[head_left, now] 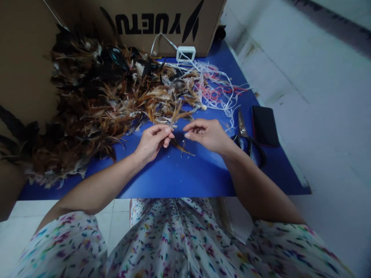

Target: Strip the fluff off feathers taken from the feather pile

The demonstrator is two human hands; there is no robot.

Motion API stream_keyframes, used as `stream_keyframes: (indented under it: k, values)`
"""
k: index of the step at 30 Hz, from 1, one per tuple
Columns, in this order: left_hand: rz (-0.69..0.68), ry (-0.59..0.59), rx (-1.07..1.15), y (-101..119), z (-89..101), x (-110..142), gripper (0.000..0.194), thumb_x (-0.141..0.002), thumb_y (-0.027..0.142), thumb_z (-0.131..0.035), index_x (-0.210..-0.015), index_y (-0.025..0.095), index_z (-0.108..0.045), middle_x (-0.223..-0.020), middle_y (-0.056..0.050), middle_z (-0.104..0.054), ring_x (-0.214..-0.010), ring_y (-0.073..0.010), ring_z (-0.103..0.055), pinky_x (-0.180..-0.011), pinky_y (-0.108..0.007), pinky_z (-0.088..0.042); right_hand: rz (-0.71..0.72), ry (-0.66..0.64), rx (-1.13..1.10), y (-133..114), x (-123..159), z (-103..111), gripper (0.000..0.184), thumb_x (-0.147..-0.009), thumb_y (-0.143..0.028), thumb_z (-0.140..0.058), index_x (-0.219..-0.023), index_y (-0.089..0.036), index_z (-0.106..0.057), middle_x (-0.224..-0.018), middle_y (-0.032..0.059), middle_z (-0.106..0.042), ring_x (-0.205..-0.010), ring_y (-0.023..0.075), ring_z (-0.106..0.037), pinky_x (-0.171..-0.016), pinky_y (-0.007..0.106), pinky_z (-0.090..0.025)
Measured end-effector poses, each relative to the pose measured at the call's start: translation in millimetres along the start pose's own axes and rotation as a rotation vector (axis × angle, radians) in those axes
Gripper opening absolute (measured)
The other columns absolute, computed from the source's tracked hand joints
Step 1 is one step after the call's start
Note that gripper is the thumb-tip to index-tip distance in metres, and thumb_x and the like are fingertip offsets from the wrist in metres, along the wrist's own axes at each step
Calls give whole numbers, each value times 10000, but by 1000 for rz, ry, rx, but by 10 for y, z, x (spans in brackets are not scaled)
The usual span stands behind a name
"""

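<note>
Thumb and fingertips of my left hand (156,141) are closed in a pinch on a light brown feather (177,112), whose wispy end points up and away from me. Just to the right, my right hand (207,134) hovers with thumb and forefinger slightly apart, and I see nothing between them. Below the two hands a thin brown feather (184,148) lies on the blue tabletop (174,177). A large heap of brown and black feathers (116,96) spreads behind my left hand.
A tangle of white and red strings (216,90) lies at the back right, near a small white device (186,54). Scissors (242,129) and a black phone (264,125) are right of my right hand. A cardboard box (162,27) stands behind; a wall (327,96) borders the right.
</note>
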State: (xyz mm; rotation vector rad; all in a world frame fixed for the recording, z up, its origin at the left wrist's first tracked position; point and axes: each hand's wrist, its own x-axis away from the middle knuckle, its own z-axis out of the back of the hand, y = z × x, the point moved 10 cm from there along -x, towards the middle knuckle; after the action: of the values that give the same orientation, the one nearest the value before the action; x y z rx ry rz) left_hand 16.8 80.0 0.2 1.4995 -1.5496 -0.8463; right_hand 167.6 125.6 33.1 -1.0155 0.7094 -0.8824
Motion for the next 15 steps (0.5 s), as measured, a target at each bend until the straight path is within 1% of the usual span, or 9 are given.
stream_keyframes:
  k: [2,4,6,8,10,12,15]
  values:
    - [-18,28,-3,32,28,-8,279,-672,333,-888,-759,129,-719,-628,5,-673,-452,-33,-505,-419,-166,-384,52,-82,184,-56,18,-30,73,-767,-215,-730,-827,-204,-771,-794,17,-695,-688,138,-591,-701,306,-453]
    - [-18,56,-14,43,53,-9,238,-701,305,-868,-758,133,-714,-627,10,-669,-450,-33,-501,-421,-168,-385,81,-193,326,-91,53,-129,80,-786,-170,-693,-799,-208,-763,-800,11,-684,-688,131,-589,-691,292,-429]
    - [-16,76,-25,47,67,-7,207,-730,283,-846,-754,133,-705,-627,12,-666,-451,-33,-500,-423,-168,-388,72,-310,436,-89,99,-249,58,-787,-168,-703,-769,-202,-746,-784,6,-665,-678,125,-578,-666,277,-401]
    - [-15,85,-31,49,69,-4,191,-747,269,-833,-746,133,-699,-626,13,-664,-450,-32,-498,-423,-167,-388,43,-400,526,-68,142,-342,25,-765,-191,-750,-751,-197,-730,-770,3,-650,-669,124,-567,-642,269,-373]
    - [-14,90,-35,47,71,-4,183,-754,264,-827,-745,135,-698,-623,14,-662,-448,-31,-495,-420,-166,-386,28,-445,595,-64,170,-393,61,-748,-192,-773,-734,-194,-714,-768,5,-649,-675,128,-565,-631,266,-352]
    - [-10,92,-37,41,74,-5,178,-756,262,-825,-749,135,-700,-618,16,-660,-448,-32,-497,-418,-164,-384,22,-478,641,-63,190,-427,63,-771,-150,-728,-729,-190,-705,-778,12,-667,-681,130,-570,-630,266,-340]
    - [-14,76,-26,34,72,-9,182,-740,261,-835,-756,133,-707,-618,16,-663,-449,-34,-505,-417,-163,-386,14,-522,664,-50,213,-457,115,-796,-97,-644,-744,-181,-702,-788,24,-689,-686,133,-579,-634,264,-341]
